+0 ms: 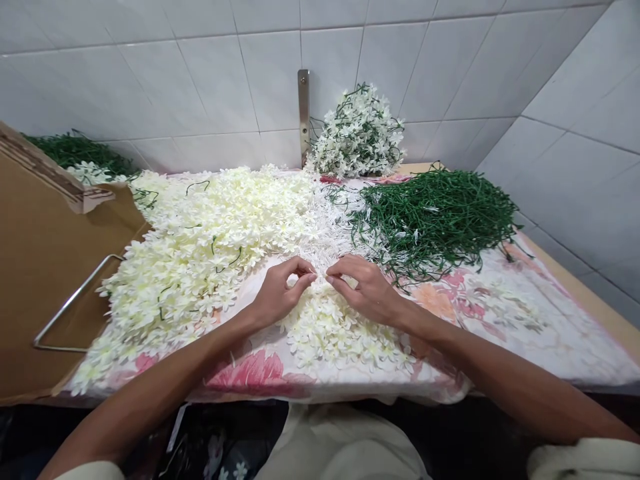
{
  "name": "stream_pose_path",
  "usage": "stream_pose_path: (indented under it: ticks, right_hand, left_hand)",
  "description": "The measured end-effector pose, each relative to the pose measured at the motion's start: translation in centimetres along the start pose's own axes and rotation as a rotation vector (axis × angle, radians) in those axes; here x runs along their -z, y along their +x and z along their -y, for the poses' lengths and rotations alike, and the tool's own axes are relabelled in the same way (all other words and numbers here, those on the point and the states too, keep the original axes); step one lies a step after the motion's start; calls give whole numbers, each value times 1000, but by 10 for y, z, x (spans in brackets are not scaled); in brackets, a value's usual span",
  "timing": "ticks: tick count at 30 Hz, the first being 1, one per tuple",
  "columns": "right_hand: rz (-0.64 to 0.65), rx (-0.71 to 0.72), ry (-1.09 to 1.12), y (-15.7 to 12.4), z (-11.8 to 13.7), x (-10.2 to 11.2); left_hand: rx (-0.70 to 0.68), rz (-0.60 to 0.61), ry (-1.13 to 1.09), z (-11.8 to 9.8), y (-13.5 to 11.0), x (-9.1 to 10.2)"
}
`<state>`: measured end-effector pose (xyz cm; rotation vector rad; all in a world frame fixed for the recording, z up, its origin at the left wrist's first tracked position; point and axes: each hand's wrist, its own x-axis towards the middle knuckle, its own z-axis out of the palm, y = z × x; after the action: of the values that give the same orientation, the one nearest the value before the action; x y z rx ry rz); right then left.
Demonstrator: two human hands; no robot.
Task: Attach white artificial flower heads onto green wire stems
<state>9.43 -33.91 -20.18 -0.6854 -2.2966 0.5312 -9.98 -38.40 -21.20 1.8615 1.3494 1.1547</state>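
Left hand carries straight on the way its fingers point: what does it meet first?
The right hand. The left hand points right, and the two sets of pinched fingertips almost touch above the loose white flowers. A tiny white piece may lie between them; too small to tell.

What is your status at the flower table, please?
Left hand and right hand pinched on a white flower piece. Cream flower pile left, green stems right. Nothing in the way.
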Motion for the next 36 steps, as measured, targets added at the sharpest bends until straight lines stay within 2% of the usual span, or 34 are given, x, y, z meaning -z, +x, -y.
stream_pose_path:
  ticks: [4, 15, 23, 28, 32, 36]
  right_hand:
    - [2, 59, -17, -1, 0, -2]
    - [-88, 266, -281, -3, -2, -9]
    - [-160, 311, -361, -5, 11, -6]
    - [-196, 229, -273, -7, 11, -2]
    - [-163, 231, -198, -7, 9, 2]
    - [-149, 254, -221, -7, 10, 4]
  left_hand:
    - [-27, -13, 32, -2, 0, 0]
    - [-289, -63, 213, -5, -1, 1]
    - [-241, -30, 191, -13, -4, 0]
    - [-167, -30, 153, -15, -2, 2]
    - [-182, -47, 191, -16, -1, 3]
    - [-221, -47, 232, -15, -2, 2]
